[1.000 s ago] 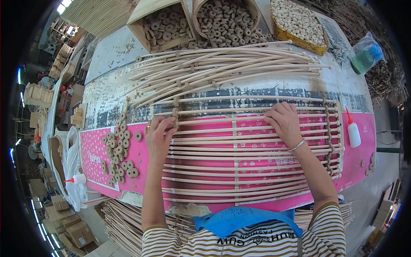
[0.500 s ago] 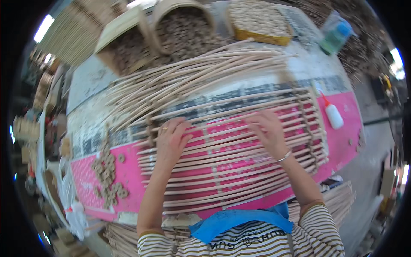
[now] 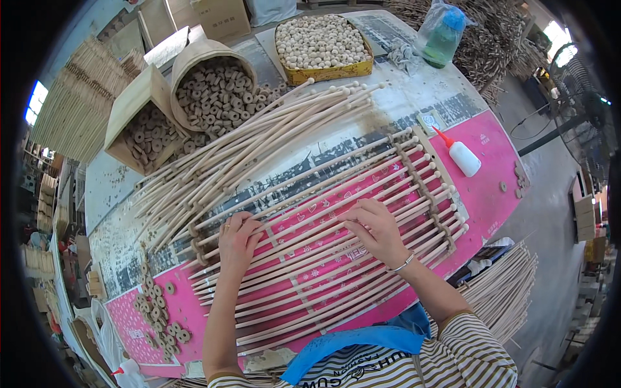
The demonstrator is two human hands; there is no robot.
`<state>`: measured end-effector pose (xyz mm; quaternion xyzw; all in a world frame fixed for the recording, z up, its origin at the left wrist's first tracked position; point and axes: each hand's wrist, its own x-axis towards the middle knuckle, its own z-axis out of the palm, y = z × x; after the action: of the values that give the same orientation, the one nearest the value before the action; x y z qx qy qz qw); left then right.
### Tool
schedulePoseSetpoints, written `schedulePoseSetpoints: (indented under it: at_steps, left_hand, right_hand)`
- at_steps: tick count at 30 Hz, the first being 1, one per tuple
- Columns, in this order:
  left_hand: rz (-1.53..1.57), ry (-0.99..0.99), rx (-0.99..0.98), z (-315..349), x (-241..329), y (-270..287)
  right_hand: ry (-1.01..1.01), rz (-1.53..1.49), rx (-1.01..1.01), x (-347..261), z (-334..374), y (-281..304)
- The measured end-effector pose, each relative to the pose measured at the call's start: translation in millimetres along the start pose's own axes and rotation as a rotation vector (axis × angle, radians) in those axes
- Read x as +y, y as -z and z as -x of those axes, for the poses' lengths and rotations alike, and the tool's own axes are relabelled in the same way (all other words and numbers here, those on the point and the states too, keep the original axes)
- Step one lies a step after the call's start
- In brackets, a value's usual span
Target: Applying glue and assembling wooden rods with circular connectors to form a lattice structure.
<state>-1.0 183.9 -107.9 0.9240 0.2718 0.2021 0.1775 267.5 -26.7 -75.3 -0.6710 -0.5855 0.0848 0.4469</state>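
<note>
A row of thin wooden rods (image 3: 362,251) with round bead ends lies across a pink mat (image 3: 495,145). Toward the right, brown ring-shaped pieces (image 3: 424,186) run in a line across the rods; another short line of brown rings (image 3: 196,246) sits at the left on the farther rods. My left hand (image 3: 237,246) is closed with fingers and thumb on a rod close to that short line. Farther right, my right hand (image 3: 378,233) has its fingers curled down onto a rod in the middle of the row. The fingertips are partly hidden.
Loose rods (image 3: 239,145) lie piled behind the row. Two wooden containers of brown rings, a round tub (image 3: 184,61) and a square box (image 3: 123,107), lie tipped at the back. A yellow tray (image 3: 336,72) holds pale beads. A red-tipped white bottle (image 3: 464,160) lies right; scattered rings (image 3: 155,304) lie left.
The whole view has shifted and turned, with the table's far side coming further into sight. My right fingers have drawn closer together. Both hands remain on the rods.
</note>
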Motion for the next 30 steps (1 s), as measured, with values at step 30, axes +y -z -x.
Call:
schedulePoseSetpoints:
  at_steps: [30]
  left_hand:
    - [-0.537, 0.824, 0.819, 370, -167, 300]
  right_hand:
    - [0.122, -0.114, -0.319, -124, -3, -82]
